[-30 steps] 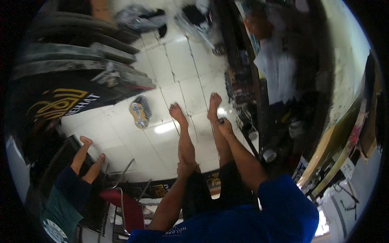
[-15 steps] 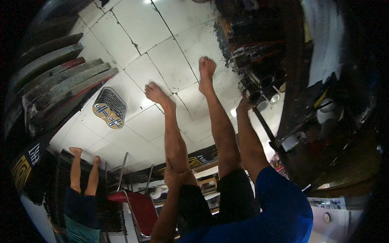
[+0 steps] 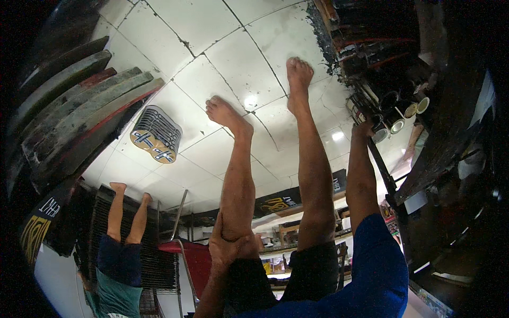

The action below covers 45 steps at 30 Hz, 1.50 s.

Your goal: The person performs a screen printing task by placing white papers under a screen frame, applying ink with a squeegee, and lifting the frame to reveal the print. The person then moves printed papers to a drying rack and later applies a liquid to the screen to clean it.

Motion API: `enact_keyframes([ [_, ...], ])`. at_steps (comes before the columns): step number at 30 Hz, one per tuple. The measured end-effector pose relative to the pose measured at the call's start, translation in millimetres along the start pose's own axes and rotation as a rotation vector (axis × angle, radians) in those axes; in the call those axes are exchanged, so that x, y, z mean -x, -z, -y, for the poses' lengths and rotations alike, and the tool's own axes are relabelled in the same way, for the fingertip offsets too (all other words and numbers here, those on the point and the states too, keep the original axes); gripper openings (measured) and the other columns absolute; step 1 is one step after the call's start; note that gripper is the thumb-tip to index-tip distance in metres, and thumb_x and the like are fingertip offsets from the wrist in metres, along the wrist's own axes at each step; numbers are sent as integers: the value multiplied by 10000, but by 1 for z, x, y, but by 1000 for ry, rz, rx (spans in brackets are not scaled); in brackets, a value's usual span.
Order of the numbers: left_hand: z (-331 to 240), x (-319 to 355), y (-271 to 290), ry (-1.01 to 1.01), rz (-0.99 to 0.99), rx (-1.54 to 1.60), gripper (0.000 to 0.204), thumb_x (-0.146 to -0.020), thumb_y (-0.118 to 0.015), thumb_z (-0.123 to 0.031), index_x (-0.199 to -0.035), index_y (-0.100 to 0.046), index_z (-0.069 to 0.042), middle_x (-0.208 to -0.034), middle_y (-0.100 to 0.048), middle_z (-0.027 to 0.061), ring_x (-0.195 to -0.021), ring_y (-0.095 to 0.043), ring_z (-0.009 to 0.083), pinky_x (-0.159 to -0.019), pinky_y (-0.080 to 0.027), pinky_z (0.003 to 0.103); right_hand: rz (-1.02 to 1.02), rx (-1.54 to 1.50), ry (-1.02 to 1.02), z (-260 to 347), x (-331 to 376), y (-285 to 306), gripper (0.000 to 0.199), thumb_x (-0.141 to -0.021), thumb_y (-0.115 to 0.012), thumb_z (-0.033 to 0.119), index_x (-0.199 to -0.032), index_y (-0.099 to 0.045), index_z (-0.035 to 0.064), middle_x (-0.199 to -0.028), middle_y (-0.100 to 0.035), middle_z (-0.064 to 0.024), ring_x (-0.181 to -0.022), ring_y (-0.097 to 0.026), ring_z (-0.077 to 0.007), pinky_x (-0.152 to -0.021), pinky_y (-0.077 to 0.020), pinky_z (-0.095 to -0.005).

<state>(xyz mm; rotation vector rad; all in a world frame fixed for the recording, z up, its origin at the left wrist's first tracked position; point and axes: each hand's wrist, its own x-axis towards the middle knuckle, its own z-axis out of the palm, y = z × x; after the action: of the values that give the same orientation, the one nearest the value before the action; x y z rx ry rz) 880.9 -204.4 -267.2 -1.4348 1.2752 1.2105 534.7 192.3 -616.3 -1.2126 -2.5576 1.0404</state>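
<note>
My left hand (image 3: 230, 247) is closed around my left leg (image 3: 238, 185) just below the knee. My right arm stretches forward to the right, and my right hand (image 3: 364, 129) is among several dark, open-topped cans (image 3: 379, 132) beside a black metal bar (image 3: 383, 169). Its fingers are dim and partly hidden, so whether they grip a can or only rest against one does not show. Both my bare feet (image 3: 227, 114) stand on the pale floor tiles (image 3: 222, 58).
Long, worn slabs (image 3: 90, 100) are stacked at the left. Beside them stands a figure-eight-shaped stack (image 3: 156, 135) with a tan top. Another person (image 3: 119, 259) stands at the lower left near a red chair (image 3: 193, 262). Dark, cluttered shelving (image 3: 371, 45) lines the right.
The view has shifted, so my feet, the stack and the cans appear farther right. My left hand stays on my leg and my right hand remains at the cans.
</note>
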Motion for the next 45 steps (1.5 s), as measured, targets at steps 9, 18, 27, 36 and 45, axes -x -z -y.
enact_keyframes([
  [9,-23,6,15,102,-18,-79,1055,-601,-916,-307,-1484,-421,-9,-1319,-608,259,-1215,-608,376,-1036,-479,431,62,107,161,23,56,28,1072,-635,-916,262,-1444,-289,-58,-1345,-468,-275,-1247,-475,-394,-1063,-394,-485],
  [18,5,12,14,-47,-114,-103,1031,-638,-875,-445,-1488,-425,-73,-1306,-611,208,-1208,-591,381,-1003,-491,462,466,218,618,170,226,105,1146,-600,-925,225,-1491,-263,-61,-1415,-429,-283,-1328,-432,-400,-1128,-358,-482],
  [27,18,89,35,-729,-346,-443,647,-959,-573,-470,-1421,-481,-27,-1260,-578,264,-1204,-516,481,-955,-481,517,1018,-7,721,456,370,266,1267,-539,-949,235,-1512,-193,-60,-1424,-400,-276,-1372,-365,-428,-1146,-322,-484],
  [36,-22,122,135,-478,-290,380,614,-884,-771,-216,-1350,-531,105,-979,-682,108,-878,-626,189,-830,-503,299,760,-760,770,659,299,444,1279,-474,-961,252,-1495,-267,-86,-1431,-458,-215,-1334,-469,-318,-1150,-342,-419],
  [45,-62,114,146,-219,-354,681,552,-879,-769,-247,-1321,-589,31,-923,-688,145,-891,-629,203,-780,-497,306,-52,-399,1059,794,93,552,1060,-517,-857,126,-1468,-402,19,-1365,-511,-219,-1281,-512,-348,-1110,-399,-403],
])
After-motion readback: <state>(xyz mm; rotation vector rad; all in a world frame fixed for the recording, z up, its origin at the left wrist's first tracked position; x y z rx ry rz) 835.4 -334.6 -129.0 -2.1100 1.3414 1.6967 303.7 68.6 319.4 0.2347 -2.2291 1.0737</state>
